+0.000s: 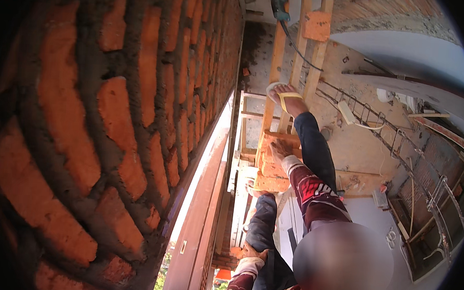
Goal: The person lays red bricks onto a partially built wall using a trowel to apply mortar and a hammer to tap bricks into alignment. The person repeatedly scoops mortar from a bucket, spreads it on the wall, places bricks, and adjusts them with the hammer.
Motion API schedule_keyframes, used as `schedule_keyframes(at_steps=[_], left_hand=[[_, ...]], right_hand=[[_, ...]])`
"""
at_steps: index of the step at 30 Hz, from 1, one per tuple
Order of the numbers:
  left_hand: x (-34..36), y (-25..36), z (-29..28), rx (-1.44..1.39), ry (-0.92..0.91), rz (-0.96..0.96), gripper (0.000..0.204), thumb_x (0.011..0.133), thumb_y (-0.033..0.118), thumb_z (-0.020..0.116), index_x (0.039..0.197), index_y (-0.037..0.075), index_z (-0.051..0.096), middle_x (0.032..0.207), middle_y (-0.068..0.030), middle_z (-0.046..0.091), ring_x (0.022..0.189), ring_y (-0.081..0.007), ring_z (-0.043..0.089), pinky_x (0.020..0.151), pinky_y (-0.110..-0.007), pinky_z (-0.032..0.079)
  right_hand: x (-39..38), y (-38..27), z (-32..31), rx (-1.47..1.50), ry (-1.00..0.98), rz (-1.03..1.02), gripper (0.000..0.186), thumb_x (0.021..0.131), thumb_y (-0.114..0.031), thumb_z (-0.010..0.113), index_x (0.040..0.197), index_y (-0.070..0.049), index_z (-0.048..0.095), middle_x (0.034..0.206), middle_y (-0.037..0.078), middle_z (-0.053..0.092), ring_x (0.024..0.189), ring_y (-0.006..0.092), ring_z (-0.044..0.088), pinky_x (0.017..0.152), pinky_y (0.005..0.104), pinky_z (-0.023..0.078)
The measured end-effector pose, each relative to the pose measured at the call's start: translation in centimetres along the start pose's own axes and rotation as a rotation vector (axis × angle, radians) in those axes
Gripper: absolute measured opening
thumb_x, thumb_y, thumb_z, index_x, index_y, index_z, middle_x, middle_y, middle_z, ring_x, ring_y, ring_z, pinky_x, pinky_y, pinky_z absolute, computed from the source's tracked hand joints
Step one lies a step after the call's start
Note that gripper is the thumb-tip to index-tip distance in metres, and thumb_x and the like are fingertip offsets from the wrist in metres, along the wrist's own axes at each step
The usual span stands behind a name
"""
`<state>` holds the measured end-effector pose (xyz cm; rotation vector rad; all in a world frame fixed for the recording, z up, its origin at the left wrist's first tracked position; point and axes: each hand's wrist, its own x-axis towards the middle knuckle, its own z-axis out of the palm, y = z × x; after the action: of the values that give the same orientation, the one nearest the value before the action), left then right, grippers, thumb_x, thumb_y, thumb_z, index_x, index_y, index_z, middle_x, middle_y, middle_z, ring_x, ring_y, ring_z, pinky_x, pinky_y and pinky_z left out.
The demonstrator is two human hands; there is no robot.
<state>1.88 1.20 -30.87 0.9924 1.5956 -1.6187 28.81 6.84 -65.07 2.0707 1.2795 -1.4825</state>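
My right hand (280, 149) reaches over stacked orange bricks (272, 184) on a wooden scaffold, its fingers spread across the upper ones. Lower in the view, my left hand (254, 252) is beside my dark-trousered leg with its fingers bent. An orange brick (235, 253) shows at those fingers; I cannot tell whether they grip it. Both arms wear dark red sleeves with pale cuffs. My sandalled foot (288, 94), with a yellow strap, stands on the planks beyond the stack. A round blurred patch hides whatever lies past my right sleeve.
A rough brick wall (132, 140) with grey mortar fills the left. One brick (317, 26) lies on the far planks (297, 54), near a teal power tool (279, 5) with a black cord (302, 54). To the right, a steel rebar frame (400, 140) stretches out below.
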Motion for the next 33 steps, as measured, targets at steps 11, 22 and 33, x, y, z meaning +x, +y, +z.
schedule_keyframes(at_steps=[11,22,33], left_hand=[[1.1,-0.4,-3.9,-0.172,0.115,0.238,0.114,0.066,0.064,0.081,0.152,0.008,0.031,0.143,-0.0299,0.047,0.133,-0.0424,0.048,0.112,-0.046,0.039],[-21.4,9.9,-21.7,-1.475,-0.529,1.164,0.063,0.085,0.016,0.078,0.139,0.004,0.048,0.128,-0.0124,0.062,0.119,-0.0282,0.060,0.101,-0.046,0.049],[-42.7,11.9,-38.4,-1.514,-0.179,1.329,0.036,0.085,0.021,0.081,0.110,0.007,0.059,0.099,-0.0056,0.067,0.088,-0.0214,0.069,0.081,-0.040,0.059]], right_hand=[[-13.7,-2.3,-14.1,0.554,0.151,-0.111,0.073,0.078,-0.030,0.078,0.135,0.001,0.046,0.142,0.026,0.047,0.130,0.0406,0.048,0.111,0.0480,0.039],[-39.0,-3.0,-42.4,1.703,0.210,-0.515,0.051,0.083,-0.014,0.079,0.127,0.002,0.057,0.110,0.007,0.067,0.091,0.0148,0.068,0.078,0.0288,0.060],[-47.0,-8.7,-56.7,1.682,0.395,-0.624,0.055,0.089,-0.018,0.075,0.135,-0.004,0.047,0.122,0.009,0.062,0.106,0.0194,0.066,0.080,0.0364,0.062]])
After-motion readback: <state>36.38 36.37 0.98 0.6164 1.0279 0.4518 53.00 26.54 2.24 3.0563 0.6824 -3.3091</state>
